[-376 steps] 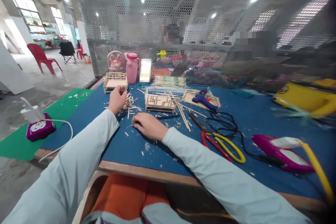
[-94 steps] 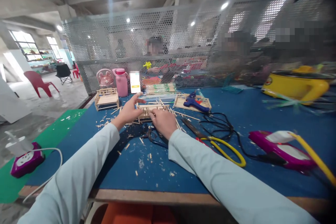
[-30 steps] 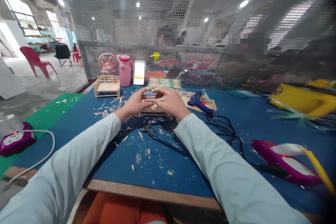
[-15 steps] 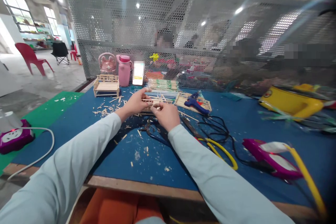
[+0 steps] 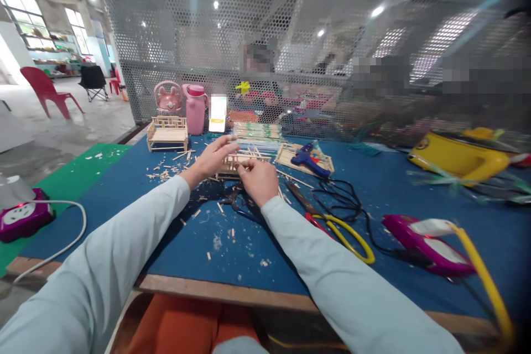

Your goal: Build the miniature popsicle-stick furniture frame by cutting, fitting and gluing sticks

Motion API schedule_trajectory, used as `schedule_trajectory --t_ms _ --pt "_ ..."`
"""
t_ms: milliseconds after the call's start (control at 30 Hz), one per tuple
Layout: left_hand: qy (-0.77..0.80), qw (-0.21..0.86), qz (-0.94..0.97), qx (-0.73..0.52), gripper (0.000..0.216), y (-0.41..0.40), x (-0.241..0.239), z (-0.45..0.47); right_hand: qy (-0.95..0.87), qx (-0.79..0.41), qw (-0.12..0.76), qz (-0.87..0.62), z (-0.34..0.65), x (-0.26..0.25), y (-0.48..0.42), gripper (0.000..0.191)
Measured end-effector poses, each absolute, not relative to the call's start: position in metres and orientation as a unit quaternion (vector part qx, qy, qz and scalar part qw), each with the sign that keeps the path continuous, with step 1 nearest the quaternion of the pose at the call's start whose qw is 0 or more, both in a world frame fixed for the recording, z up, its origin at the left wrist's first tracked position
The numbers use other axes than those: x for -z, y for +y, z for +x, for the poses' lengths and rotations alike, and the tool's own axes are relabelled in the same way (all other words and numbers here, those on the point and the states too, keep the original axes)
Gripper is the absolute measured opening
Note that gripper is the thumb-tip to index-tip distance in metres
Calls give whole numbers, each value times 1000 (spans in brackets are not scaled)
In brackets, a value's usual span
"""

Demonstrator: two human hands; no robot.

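Observation:
A small frame built of wooden sticks sits on the blue tabletop in front of me, partly covered by both hands. My left hand is at its left end, fingers stretched out and apart from the thumb; whether it touches the sticks I cannot tell. From the right, my right hand pinches the near side of the frame with thumb and forefinger. Blue-handled pliers lie just below the hands. Behind the frame are loose sticks and a packed bundle of sticks.
A finished-looking stick bench stands back left beside a pink bottle and a lit phone. On the right are a blue glue gun on a stick panel, yellow-handled scissors, black cable, a purple power strip and a yellow pot.
My left fingers have lifted off the frame and straightened. My right hand has shifted slightly left, still pinching at the frame, so more of the frame and scissors shows.

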State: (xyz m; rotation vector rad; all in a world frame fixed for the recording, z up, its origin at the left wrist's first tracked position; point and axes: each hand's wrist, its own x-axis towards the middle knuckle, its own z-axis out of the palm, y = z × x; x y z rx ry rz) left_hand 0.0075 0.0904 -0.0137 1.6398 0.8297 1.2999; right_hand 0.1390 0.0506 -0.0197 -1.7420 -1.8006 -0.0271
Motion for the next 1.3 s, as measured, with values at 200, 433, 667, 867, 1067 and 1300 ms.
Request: schedule_trajectory --t_ms 200,433,667,867,1067,1300 --pt "434 272 599 -615 29 92 26 -1 -677 -2 330 -658 137 26 51 25" --pt "505 246 581 -589 27 81 30 -11 -695 1 347 -630 134 33 54 25" --pt "487 291 630 -530 30 71 43 -12 -701 5 344 -625 132 30 53 28" --pt "487 267 651 -518 31 67 42 -13 -697 28 333 -635 133 30 54 28" --pt "501 264 652 -503 37 64 42 -9 -700 35 323 -636 135 28 53 28" --pt "510 268 645 -501 46 57 37 -8 -694 38 311 -648 136 28 51 29"
